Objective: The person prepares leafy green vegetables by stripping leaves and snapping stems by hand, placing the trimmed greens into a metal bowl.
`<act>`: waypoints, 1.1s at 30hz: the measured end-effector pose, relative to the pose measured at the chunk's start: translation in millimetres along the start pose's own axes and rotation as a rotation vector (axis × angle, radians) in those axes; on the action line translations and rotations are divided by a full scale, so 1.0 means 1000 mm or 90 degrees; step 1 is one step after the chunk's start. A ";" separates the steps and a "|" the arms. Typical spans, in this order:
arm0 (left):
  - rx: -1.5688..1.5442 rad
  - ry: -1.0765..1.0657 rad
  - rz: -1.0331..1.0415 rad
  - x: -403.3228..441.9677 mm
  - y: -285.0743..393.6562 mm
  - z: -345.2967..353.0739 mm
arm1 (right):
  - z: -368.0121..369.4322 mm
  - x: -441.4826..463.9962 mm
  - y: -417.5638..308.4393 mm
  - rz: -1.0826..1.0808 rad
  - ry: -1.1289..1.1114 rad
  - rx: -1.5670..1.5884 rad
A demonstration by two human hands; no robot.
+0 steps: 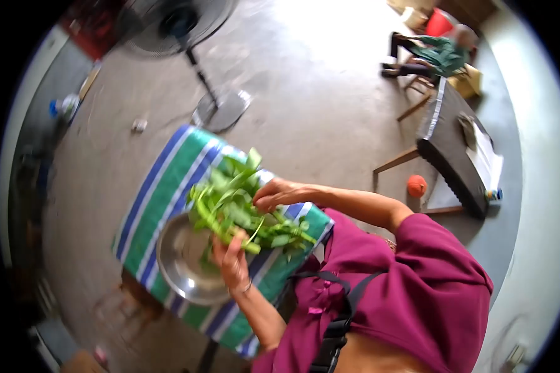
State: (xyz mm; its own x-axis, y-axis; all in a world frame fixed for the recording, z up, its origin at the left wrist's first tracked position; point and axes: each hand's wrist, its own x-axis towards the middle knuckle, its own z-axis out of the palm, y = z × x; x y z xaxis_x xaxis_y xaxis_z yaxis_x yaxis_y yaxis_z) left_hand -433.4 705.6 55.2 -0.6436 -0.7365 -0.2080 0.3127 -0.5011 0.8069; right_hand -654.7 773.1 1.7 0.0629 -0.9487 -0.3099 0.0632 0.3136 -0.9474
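Leafy green stems (230,202) are bunched above a striped cloth-covered surface (168,186). My left hand (233,260) grips the thick stem ends at the lower side of the bunch, over the rim of a round metal bowl (174,258). My right hand (277,194) is at the upper side of the bunch, fingers curled together against the leaves. What it pinches is too small to make out. More leaves (286,233) lie on the cloth near its edge, beside the bowl.
A standing fan (221,112) is beyond the cloth. At the upper right, a person in green (442,56) sits near a dark-topped table (445,124). An orange ball-like object (417,186) lies by the table legs. A small white item (139,125) is on the floor.
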 end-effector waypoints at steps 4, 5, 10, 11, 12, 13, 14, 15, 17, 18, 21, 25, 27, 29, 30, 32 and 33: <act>-0.051 -0.028 -0.072 -0.014 0.006 -0.008 | 0.048 -0.023 -0.004 -0.039 -0.011 0.030; -0.052 -0.032 -0.082 -0.015 0.008 -0.007 | 0.053 -0.026 -0.006 -0.032 -0.010 0.023; -0.070 -0.061 -0.108 -0.017 0.000 -0.014 | 0.070 -0.034 -0.022 -0.050 -0.002 0.077; -0.065 -0.065 -0.112 -0.014 -0.003 -0.015 | 0.070 -0.036 -0.026 -0.070 0.002 0.084; -0.068 -0.064 -0.118 -0.012 -0.005 -0.015 | 0.068 -0.037 -0.024 -0.064 0.004 0.086; -0.071 -0.071 -0.129 -0.009 -0.007 -0.013 | 0.065 -0.038 -0.020 -0.085 -0.002 0.042; -0.072 -0.079 -0.138 -0.004 -0.010 -0.012 | 0.059 -0.039 -0.017 -0.107 -0.008 -0.003; -0.063 -0.080 -0.141 0.002 -0.016 -0.014 | 0.053 -0.040 -0.011 -0.099 -0.016 -0.048; -0.071 -0.089 -0.140 0.015 -0.029 -0.014 | 0.042 -0.043 -0.001 -0.104 -0.003 -0.084; -0.080 -0.098 -0.139 0.022 -0.036 -0.015 | 0.037 -0.045 0.004 -0.109 0.009 -0.120; -0.065 -0.156 -0.150 0.044 -0.059 -0.009 | 0.016 -0.051 0.021 -0.109 0.064 -0.116; -0.070 -0.192 -0.179 0.066 -0.084 -0.001 | -0.011 -0.056 0.051 -0.092 0.137 -0.072; -0.035 -0.192 -0.213 0.073 -0.097 -0.006 | -0.020 -0.057 0.064 -0.102 0.170 -0.072; -0.036 -0.179 -0.197 0.075 -0.110 -0.007 | -0.024 -0.057 0.075 -0.120 0.189 -0.079; -0.038 -0.166 -0.177 0.077 -0.114 -0.006 | -0.026 -0.056 0.081 -0.140 0.205 -0.090; -0.061 -0.189 -0.176 0.082 -0.126 -0.012 | -0.023 -0.051 0.094 -0.177 0.232 -0.104; -0.050 -0.169 -0.188 0.082 -0.132 -0.017 | -0.020 -0.048 0.093 -0.242 0.271 -0.199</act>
State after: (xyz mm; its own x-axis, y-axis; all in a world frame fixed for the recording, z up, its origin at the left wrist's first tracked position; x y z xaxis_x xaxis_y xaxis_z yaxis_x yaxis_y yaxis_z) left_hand -515.7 703.6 -77.8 -0.8689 -0.4177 -0.2657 0.1330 -0.7140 0.6874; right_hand -672.1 847.3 -73.1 -0.3108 -0.9444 0.1075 -0.2934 -0.0123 -0.9559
